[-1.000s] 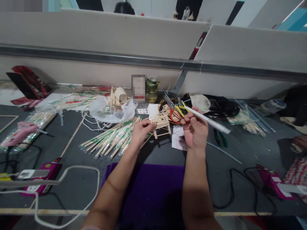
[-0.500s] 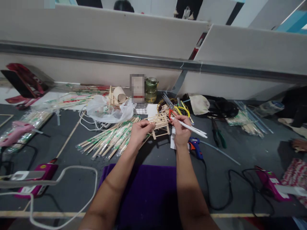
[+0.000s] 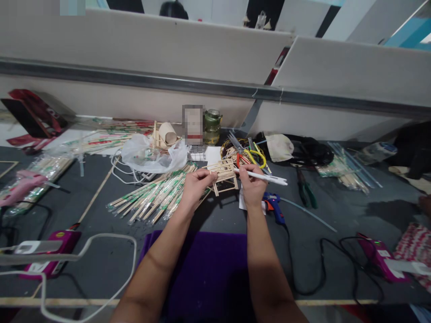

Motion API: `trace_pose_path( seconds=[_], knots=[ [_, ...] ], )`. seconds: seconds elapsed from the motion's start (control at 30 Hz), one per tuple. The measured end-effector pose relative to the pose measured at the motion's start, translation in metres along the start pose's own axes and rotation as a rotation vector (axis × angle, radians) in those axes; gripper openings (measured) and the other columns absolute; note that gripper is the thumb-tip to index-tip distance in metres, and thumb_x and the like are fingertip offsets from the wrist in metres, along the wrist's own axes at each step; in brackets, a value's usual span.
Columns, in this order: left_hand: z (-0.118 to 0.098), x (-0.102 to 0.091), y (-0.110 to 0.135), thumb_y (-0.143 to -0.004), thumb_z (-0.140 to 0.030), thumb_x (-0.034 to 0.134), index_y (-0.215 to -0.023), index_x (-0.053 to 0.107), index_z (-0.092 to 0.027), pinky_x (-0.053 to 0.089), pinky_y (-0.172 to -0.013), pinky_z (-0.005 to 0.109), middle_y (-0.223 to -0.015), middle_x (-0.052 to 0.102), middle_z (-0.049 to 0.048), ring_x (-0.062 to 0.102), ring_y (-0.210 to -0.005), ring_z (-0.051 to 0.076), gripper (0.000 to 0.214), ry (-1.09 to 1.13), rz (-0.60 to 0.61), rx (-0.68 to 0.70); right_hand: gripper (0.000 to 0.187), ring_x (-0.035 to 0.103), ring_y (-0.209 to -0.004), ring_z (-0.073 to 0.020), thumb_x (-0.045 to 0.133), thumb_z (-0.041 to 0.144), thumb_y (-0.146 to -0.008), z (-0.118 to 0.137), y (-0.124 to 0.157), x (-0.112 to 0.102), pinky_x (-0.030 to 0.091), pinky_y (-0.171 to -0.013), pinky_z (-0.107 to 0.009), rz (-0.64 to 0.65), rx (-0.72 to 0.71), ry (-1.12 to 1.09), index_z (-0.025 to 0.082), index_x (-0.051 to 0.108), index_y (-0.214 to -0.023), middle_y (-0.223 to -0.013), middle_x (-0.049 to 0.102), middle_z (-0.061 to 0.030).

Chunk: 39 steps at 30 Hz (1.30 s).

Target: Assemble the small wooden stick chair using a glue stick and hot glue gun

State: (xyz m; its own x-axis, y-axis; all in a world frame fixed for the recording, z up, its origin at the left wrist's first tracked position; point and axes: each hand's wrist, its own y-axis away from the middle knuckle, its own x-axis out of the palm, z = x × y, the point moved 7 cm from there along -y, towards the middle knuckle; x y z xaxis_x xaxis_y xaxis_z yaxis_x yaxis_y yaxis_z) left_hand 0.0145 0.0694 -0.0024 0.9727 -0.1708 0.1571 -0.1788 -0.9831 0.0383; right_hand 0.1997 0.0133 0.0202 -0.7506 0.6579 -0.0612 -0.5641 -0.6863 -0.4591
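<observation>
My left hand (image 3: 197,185) is closed on the left side of a small wooden stick frame (image 3: 224,175) and holds it just above the dark table (image 3: 336,215). My right hand (image 3: 252,185) pinches a white pen (image 3: 266,177), whose tip touches the frame's right side while its far end points right. A heap of wrapped chopsticks (image 3: 155,194) lies under and left of my left hand. A blue glue gun (image 3: 274,205) rests on the table just right of my right wrist, on a white paper.
A purple mat (image 3: 208,273) lies under my forearms. Green pliers (image 3: 306,189), a basket with scissors (image 3: 242,152), a plastic bag (image 3: 151,154), a green jar (image 3: 213,125), magenta power boxes (image 3: 54,251) and cables surround the spot. A partition wall rises behind.
My right hand came down and left with the white pen, from raised in the air to the frame's side. The blue glue gun it had covered now shows. My left hand stayed put.
</observation>
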Motion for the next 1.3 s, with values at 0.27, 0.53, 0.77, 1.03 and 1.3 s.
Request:
trace_pose_path(
  seconds=[0.27,0.53,0.77,1.03,1.3],
  knots=[
    [0.0008,0.0,0.0003,-0.06,-0.038,0.081,-0.054,0.068,-0.016,0.036,-0.056,0.025,-0.058,0.056,-0.0009,0.046,-0.055,0.01,0.026,0.004,-0.004,-0.007,0.015,0.047,-0.053,-0.01,0.063,0.034,-0.08,0.0,-0.001,0.001,0.037,-0.05,-0.023,0.004,0.0,0.008,0.02,0.063,-0.074,-0.065,0.06,0.0035],
    [0.001,0.0005,0.0003,-0.058,-0.038,0.082,-0.055,0.069,-0.016,0.037,-0.056,0.024,-0.058,0.057,-0.0003,0.047,-0.055,0.01,0.025,0.024,0.0,-0.019,0.015,0.048,-0.054,-0.0106,0.063,0.033,-0.08,-0.0042,-0.0018,0.0005,0.038,-0.051,-0.024,0.018,-0.009,0.016,0.02,0.064,-0.073,-0.065,0.06,0.003],
    [-0.0006,0.0012,0.0006,-0.055,-0.04,0.083,-0.055,0.069,-0.016,0.039,-0.055,0.024,-0.058,0.057,-0.0003,0.047,-0.055,0.01,0.027,0.02,-0.013,-0.035,0.013,0.049,-0.056,-0.0108,0.062,0.032,-0.08,-0.0008,-0.0025,0.0023,0.038,-0.051,-0.023,0.037,-0.019,0.021,0.02,0.063,-0.073,-0.065,0.06,0.0036],
    [0.0006,0.0007,0.0006,-0.056,-0.041,0.083,-0.054,0.068,-0.016,0.039,-0.055,0.025,-0.058,0.058,0.0003,0.048,-0.056,0.011,0.028,0.023,-0.015,-0.028,0.014,0.048,-0.055,-0.0106,0.063,0.032,-0.08,-0.0006,-0.0026,0.0001,0.038,-0.051,-0.023,0.007,-0.022,0.019,0.02,0.063,-0.073,-0.064,0.059,0.0037],
    [-0.0006,0.0015,0.0006,-0.055,-0.04,0.083,-0.054,0.069,-0.016,0.038,-0.055,0.024,-0.057,0.057,-0.0001,0.047,-0.055,0.01,0.028,0.025,-0.007,-0.034,0.013,0.05,-0.056,-0.0111,0.063,0.032,-0.08,-0.0029,-0.0018,0.0007,0.04,-0.053,-0.024,0.006,-0.018,0.019,0.02,0.064,-0.074,-0.065,0.06,0.0034]
  ],
)
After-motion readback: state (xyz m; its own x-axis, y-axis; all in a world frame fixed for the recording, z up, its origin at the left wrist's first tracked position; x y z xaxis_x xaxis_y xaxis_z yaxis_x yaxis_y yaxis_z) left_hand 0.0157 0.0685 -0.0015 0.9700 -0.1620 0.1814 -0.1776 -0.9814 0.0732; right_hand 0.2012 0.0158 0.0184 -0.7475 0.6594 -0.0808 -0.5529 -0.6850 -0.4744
